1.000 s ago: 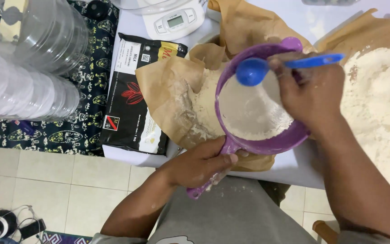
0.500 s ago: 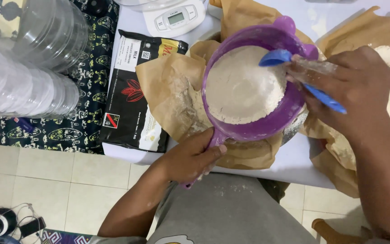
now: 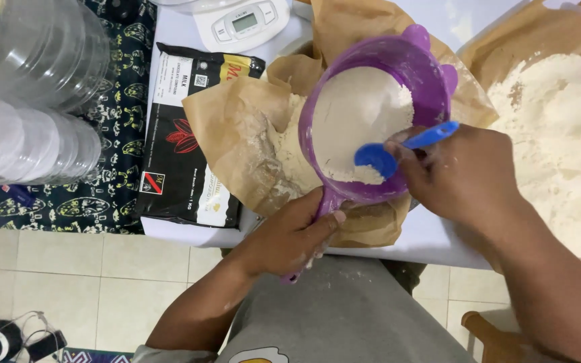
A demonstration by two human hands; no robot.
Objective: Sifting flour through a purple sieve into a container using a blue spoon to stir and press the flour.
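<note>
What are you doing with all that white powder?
The left hand grips the handle of a purple sieve that is partly filled with pale flour. The right hand holds a blue scoop, its bowl resting in the flour near the sieve's rim. The sieve sits over brown paper dusted with sifted flour. A bigger flour heap lies to the right, and a black packet lies to the left.

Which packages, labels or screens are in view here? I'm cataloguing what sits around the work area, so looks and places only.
Black packet: lies flat on the white table's left edge, beside the brown paper; rectangular, with a red leaf-like emblem, white label panels and a yellow corner.
Kitchen scale: top edge, behind the packet; white, with a small grey-green screen and buttons either side.
</note>
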